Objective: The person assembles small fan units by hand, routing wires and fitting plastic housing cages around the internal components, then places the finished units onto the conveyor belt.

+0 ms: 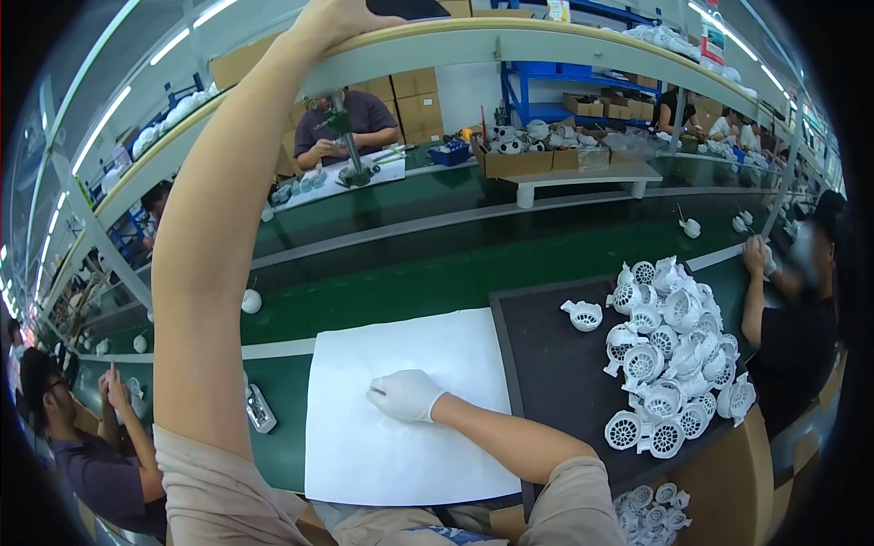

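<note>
My left hand [350, 20] is bare and raised to the upper shelf [510, 27]. Its thumb lies along the shelf edge beside a dark flat object [414, 8]; the other fingers are out of view. Low over the white sheet [410, 473], my right hand [407, 396] wears a white glove, its fingers closed round something small that I cannot make out. To the right of the sheet, a black tray [546, 382] carries a large heap of white plastic grille parts [674, 350]. One white part [584, 315] lies apart from the heap.
A small silver and white item [259, 409] lies left of the sheet. The green belt [437, 278] runs across, with a few white pieces on it. Cartons of parts [519, 165] stand beyond. Co-workers sit at left, right and across; more parts fill a box below right.
</note>
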### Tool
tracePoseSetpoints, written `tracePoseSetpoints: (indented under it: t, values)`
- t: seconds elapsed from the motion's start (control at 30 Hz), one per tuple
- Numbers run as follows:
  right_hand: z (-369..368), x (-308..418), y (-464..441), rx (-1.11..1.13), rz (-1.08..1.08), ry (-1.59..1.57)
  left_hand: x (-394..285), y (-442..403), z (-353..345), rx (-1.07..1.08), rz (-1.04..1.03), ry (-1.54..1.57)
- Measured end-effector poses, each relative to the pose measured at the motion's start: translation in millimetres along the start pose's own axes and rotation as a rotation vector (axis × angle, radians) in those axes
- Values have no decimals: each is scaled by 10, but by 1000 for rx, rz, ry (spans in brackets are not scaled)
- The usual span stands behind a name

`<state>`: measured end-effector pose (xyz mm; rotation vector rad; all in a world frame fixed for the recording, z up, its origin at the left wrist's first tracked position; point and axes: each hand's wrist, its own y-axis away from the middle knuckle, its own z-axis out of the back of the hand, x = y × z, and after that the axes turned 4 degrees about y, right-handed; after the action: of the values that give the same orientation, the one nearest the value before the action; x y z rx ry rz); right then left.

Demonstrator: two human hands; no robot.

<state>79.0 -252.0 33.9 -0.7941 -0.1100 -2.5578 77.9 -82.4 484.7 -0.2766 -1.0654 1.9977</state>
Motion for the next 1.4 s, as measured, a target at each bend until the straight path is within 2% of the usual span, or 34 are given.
tracePoseSetpoints:
  t: [0.13, 0.23, 0.27, 0.37, 1.2, 1.3, 1.4]
  values:
    - [40, 15, 34, 12, -14, 13, 32, 18, -40, -92, -161, 8]
    - [17, -2, 5, 41, -10, 16, 204, 29, -115, -259, -704, 512]
    - [14, 5, -9, 40, 1, 30, 229, 5, -145, -269, -704, 497]
    - [1, 7, 0, 20, -8, 42, 231, -89, -216, -151, -223, -181]
    - [23, 12, 18, 25, -36, 4, 180, -82, -211, -130, -160, -83]
    - [16, 14, 15, 16, -12, -2, 131, -47, -161, -49, -57, -41]
    - [28, 22, -13, 27, -6, 14, 211, -72, -104, -68, -82, 107]
